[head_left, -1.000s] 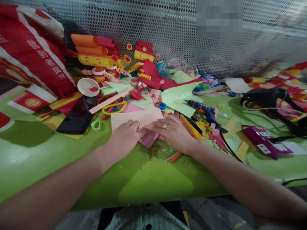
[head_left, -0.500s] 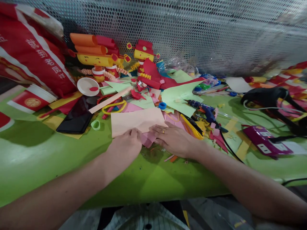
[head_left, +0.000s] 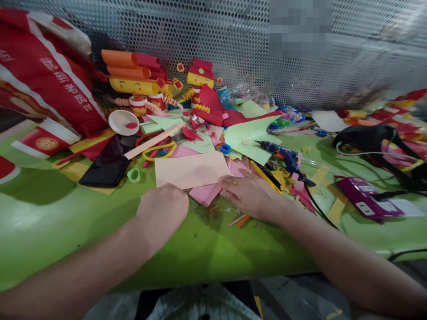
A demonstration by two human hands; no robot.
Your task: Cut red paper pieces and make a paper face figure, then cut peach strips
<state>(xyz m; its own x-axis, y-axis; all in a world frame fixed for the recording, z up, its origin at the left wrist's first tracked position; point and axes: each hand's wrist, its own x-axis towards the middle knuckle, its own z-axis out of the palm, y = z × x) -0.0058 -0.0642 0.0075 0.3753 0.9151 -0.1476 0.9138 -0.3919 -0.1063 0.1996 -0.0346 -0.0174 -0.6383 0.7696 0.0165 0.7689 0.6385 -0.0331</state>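
A pale peach paper sheet (head_left: 191,170) lies in front of me, partly over a pink paper piece (head_left: 206,194). My left hand (head_left: 163,205) rests at the sheet's lower left edge, its fingers curled under and hidden from view. At the sheet's lower right corner lies my right hand (head_left: 245,192), its fingers flat and slightly spread, with a ring on one finger. Yellow-handled scissors (head_left: 159,151) and a paper strip (head_left: 154,141) sit just behind the sheet.
A glue gun (head_left: 282,154) and a purple power strip (head_left: 370,198) lie to the right. On the left are a black phone (head_left: 106,162), a paper cup (head_left: 46,138) and a red bag (head_left: 50,75). Paper figures (head_left: 133,84) stand behind, before a perforated metal panel (head_left: 233,40).
My left hand has slid left and nearer along the sheet's lower edge. My right hand has moved slightly right, and more of the sheet and pink paper shows.
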